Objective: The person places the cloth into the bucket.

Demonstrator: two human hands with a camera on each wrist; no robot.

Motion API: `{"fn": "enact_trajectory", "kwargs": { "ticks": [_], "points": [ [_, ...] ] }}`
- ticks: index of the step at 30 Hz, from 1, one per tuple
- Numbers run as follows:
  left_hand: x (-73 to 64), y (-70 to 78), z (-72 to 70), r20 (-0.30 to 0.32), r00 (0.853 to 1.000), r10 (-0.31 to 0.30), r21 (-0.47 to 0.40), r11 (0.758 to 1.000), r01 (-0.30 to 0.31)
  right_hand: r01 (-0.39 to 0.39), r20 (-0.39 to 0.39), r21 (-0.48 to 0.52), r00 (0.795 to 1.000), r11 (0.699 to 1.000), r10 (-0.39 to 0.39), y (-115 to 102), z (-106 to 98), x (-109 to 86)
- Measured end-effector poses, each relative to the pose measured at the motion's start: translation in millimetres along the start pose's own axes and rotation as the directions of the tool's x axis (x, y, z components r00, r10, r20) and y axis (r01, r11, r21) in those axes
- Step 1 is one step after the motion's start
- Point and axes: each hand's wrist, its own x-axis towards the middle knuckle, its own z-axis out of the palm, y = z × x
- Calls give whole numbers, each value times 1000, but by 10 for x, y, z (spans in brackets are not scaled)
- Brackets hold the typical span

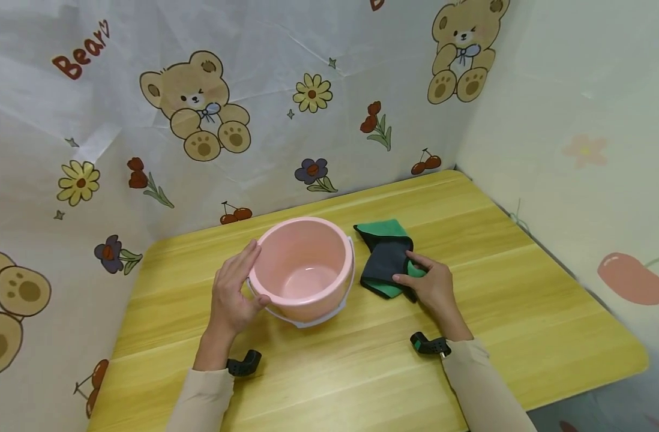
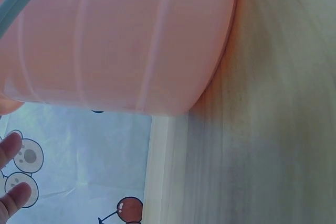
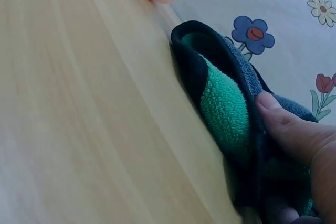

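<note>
A pink plastic bucket (image 1: 299,309) with a pale handle stands upright on the table, its inside bare. Against its left side rests my left hand (image 1: 234,291), fingers straight along the outside near the rim and thumb at the near rim. In the left wrist view, the bucket's ribbed wall (image 2: 115,40) fills the upper left. To the right of the bucket lies a folded cleaning cloth (image 1: 386,261), dark grey on one face and green on the other, edged in black. My right hand (image 1: 436,288) pinches the cloth's right edge; the right wrist view shows the thumb (image 3: 273,108) pressed on its grey face.
The wood-patterned table (image 1: 340,384) has rounded corners. A white sheet (image 1: 275,144) printed with bears and flowers hangs behind and left of it; another pale printed sheet (image 1: 594,198) hangs on the right. Black wrist cameras (image 1: 245,363) sit on both wrists.
</note>
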Motion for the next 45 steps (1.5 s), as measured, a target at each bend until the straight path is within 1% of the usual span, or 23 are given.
{"fn": "enact_trajectory", "kwargs": {
  "ticks": [5, 10, 15, 20, 23, 27, 30, 32, 38, 42, 45],
  "points": [
    [-17, -9, -29, -3, 1000, -1, -1, 1000, 1, 3, -51, 50, 999, 999, 0, -33, 61, -6],
    [-13, -14, -37, -5, 1000, 4, 4, 1000, -4, 25, -117, 149, 993, 989, -8, -124, 90, -48],
    [1, -9, -26, 4, 1000, 10, 1, 1000, -10, 73, -168, 227, 985, 971, -35, -289, 88, -111],
    [-3, -13, -51, -3, 1000, 16, 15, 1000, -16, 125, -193, 317, 979, 940, -65, -539, 78, -148],
    [-2, -19, -55, -1, 1000, 27, 30, 999, -27, 150, -219, 347, 973, 926, -75, -673, 52, -168],
    [11, -21, -66, 22, 999, 45, 83, 995, -47, 186, -256, 396, 963, 899, -86, -814, 16, -182],
    [18, -19, -94, 26, 998, 54, 125, 990, -57, 222, -282, 440, 954, 870, -101, -918, 2, -166],
    [17, -17, -87, 28, 998, 58, 137, 989, -61, 248, -304, 459, 946, 853, -112, -965, -18, -149],
    [18, -17, -86, 30, 998, 56, 135, 989, -60, 322, -335, 532, 929, 783, -154, -1196, -92, -64],
    [22, -11, -91, 33, 998, 50, 136, 989, -54, 365, -343, 545, 919, 755, -196, -1358, -124, -27],
    [24, -13, -92, 33, 998, 50, 130, 990, -54, 381, -338, 566, 916, 731, -217, -1464, -122, -20]
  ]
}}
